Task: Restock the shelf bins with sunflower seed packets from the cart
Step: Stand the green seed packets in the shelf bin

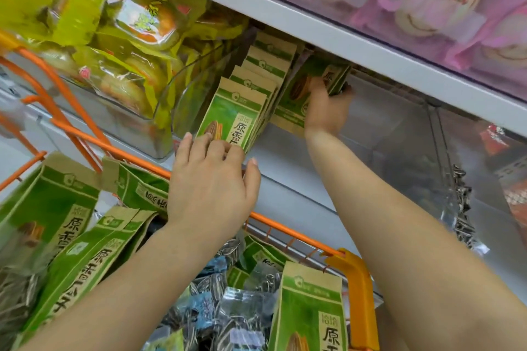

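Green and tan sunflower seed packets stand in a row [251,88] inside a clear shelf bin [393,134]. My left hand [211,188] rests its fingers on the bottom of the front packet [231,114], fingers spread. My right hand [325,111] reaches deep into the bin and grips another green packet [310,77], which is tilted against the back of the row. More of the same packets [57,222] lie in the orange cart [353,279] below, with one upright [310,308] at the cart's right corner.
A clear bin of yellow-green snack bags [114,37] sits left of the seed bin. Pink packaged goods [427,0] fill the shelf above. Clear bags of striped seeds [242,316] lie in the cart, and more hang at the right [464,208].
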`<state>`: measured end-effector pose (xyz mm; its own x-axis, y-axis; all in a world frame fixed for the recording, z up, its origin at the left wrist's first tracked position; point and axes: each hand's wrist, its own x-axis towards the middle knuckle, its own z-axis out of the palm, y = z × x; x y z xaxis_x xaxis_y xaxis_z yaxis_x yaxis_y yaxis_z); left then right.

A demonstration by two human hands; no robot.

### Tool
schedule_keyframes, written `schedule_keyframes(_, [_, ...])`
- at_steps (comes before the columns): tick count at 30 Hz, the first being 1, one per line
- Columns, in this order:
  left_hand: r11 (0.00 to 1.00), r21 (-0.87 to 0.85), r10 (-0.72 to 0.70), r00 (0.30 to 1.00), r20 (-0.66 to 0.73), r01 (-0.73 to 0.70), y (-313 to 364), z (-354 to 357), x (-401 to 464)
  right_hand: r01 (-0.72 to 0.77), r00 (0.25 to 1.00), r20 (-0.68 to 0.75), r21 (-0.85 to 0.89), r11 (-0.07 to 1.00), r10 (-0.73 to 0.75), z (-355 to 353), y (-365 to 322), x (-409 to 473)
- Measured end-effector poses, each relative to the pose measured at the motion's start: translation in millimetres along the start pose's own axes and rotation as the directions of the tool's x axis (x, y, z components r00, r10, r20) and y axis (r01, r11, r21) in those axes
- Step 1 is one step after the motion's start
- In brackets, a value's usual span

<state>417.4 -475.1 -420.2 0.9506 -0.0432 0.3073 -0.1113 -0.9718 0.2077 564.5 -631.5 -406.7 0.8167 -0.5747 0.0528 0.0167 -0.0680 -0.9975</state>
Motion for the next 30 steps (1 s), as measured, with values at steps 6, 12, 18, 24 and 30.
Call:
schedule_keyframes(6, [1.0, -0.021, 0.005, 1.0, -0.013, -0.005, 0.2, 0.7, -1.5, 0.158, 0.982, 0.1, 0.005, 0.987, -0.158, 3.8, 8.3, 18.7])
schedule_keyframes(12, [1.0, -0.021, 0.014, 1.0, -0.022, -0.014, -0.9, 2.2, -0.2, 0.121, 0.975, 0.198, -0.11, 0.987, -0.098, -19.1, 40.7, 31.6])
schedule_keyframes(18, [0.997, -0.071, 0.04, 0.999, -0.021, -0.041, -2.8, 0.8, -2.2, 0.191, 0.968, 0.184, -0.111, 0.975, -0.169, -32.7, 42.7, 34.5])
schedule_keyframes(24, [0.986, -0.125, 0.119, 0.991, 0.053, -0.112, -0.3, -5.5, -3.3, 0.283, 0.947, 0.209, -0.178, 0.943, -0.245, -38.5, 41.1, 27.9])
schedule_keyframes(30, [0.979, -0.159, 0.138, 0.988, 0.069, -0.126, 4.0, -5.1, -3.7, 0.278, 0.94, 0.263, -0.226, 0.934, -0.216, -35.1, 30.3, 27.7])
